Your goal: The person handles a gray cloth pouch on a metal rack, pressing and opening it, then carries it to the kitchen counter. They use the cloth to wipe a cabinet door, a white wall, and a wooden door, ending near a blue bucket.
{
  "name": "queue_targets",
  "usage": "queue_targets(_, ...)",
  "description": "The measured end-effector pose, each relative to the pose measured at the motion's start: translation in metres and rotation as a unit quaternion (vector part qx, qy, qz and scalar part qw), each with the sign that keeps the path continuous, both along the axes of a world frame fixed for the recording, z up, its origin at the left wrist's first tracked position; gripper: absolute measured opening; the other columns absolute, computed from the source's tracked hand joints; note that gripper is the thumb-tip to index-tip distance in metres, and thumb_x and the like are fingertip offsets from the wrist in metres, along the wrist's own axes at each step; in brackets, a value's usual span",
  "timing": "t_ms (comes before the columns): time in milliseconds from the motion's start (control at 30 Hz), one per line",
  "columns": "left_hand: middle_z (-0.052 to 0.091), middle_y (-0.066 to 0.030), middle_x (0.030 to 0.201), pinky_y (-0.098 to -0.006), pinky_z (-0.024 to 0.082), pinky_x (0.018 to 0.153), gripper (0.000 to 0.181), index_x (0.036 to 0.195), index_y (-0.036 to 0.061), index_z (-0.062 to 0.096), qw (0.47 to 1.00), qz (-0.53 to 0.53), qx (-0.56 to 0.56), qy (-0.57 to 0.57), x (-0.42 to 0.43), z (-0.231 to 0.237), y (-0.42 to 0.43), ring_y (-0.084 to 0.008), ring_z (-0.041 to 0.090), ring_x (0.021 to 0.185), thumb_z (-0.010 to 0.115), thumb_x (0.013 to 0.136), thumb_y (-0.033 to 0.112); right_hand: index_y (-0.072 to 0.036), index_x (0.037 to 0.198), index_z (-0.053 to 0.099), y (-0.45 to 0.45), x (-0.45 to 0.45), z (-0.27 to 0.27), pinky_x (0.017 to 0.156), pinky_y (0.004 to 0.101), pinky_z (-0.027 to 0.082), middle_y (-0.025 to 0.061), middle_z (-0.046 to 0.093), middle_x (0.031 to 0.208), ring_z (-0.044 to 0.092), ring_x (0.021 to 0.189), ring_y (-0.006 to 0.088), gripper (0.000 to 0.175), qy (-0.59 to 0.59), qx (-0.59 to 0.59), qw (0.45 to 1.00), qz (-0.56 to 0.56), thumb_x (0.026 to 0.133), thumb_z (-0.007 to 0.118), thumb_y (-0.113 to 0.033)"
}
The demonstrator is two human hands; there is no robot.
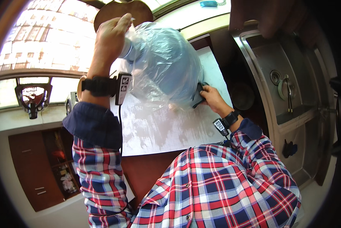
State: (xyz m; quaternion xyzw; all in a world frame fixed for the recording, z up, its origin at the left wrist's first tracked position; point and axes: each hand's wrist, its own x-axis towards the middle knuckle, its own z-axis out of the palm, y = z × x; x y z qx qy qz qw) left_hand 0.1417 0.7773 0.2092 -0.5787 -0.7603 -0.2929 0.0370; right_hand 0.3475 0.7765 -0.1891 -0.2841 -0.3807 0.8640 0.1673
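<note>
A large blue water bottle (170, 65) wrapped in a clear plastic bag (159, 98) is in front of me, over a white tabletop (156, 134). Its ringed neck (127, 51) points left, beside my left wrist. My left hand (112, 34) is raised at the neck end, with its thumb and fingers pinched on a bit of the bag. Low on the opposite side, my right hand (213, 98) grips a dark, flat piece (199, 95) against the bagged bottle. Whether that piece is a handle or a cloth cannot be made out.
To the right is a steel sink (253, 61) holding a small pan (285, 88) with chopsticks. A round brown wooden top (122, 11) stands behind the bottle. A blue item with a coiled cord (209, 3) lies on the far ledge. Brown cabinets (31, 171) stand at left, below a window.
</note>
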Motion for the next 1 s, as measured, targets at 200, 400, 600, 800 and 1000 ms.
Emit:
queue_targets(200,0.073,-0.0115,0.075,-0.0371,0.054,0.069,0.046,0.099,-0.0040,0.080,0.998,0.009,0.004,0.057,-0.002,-0.004,0.007,-0.0204,0.067,0.070,0.068,0.109,0.039,0.006,0.134,0.065,-0.049,-0.020,0.055,0.098,0.0451,0.064,0.0130,0.074,0.120,0.076,0.108,0.0251,0.029,0.112,-0.107,0.980,0.123,0.109,0.057,-0.007)
queue_targets(400,0.078,-0.0049,0.099,-0.0276,0.055,0.081,0.037,0.123,-0.0011,0.077,0.955,-0.143,0.135,-0.223,-0.005,-0.007,-0.029,-0.0092,0.067,0.089,0.073,0.109,0.033,-0.001,0.142,0.064,-0.059,-0.045,0.115,0.102,0.0371,0.060,0.0064,0.074,0.128,0.073,0.114,0.0190,0.035,0.092,-0.015,0.969,0.230,0.109,0.066,-0.013)
queue_targets(600,0.078,-0.0118,0.118,-0.0325,0.055,0.099,0.046,0.131,-0.0038,0.074,0.981,0.090,0.092,-0.147,-0.055,-0.095,-0.176,-0.0181,0.071,0.107,0.065,0.112,0.038,-0.003,0.140,0.065,-0.058,-0.044,0.149,0.099,0.0296,0.058,0.0015,0.072,0.124,0.070,0.108,0.0100,0.031,0.152,0.063,0.954,0.250,0.112,0.060,-0.017)
queue_targets(800,0.076,-0.0142,0.120,-0.0329,0.058,0.097,0.068,0.139,-0.0067,0.066,0.746,0.009,-0.104,-0.658,-0.043,-0.199,-0.237,-0.0175,0.072,0.108,0.066,0.108,0.053,-0.006,0.138,0.065,-0.044,-0.038,0.178,0.094,0.0288,0.058,-0.0003,0.071,0.118,0.068,0.105,0.0089,0.032,0.166,0.065,0.921,0.346,0.112,0.063,-0.024)
queue_targets(1000,0.078,-0.0066,0.115,-0.0275,0.060,0.090,0.033,0.128,-0.0051,0.070,0.743,-0.129,-0.019,-0.656,-0.043,-0.177,-0.214,-0.0112,0.072,0.096,0.078,0.101,0.011,0.001,0.131,0.057,-0.042,-0.042,0.216,0.076,0.0343,0.058,0.0062,0.072,0.106,0.070,0.086,0.0171,0.033,0.066,0.478,0.831,0.277,0.103,0.072,-0.007)
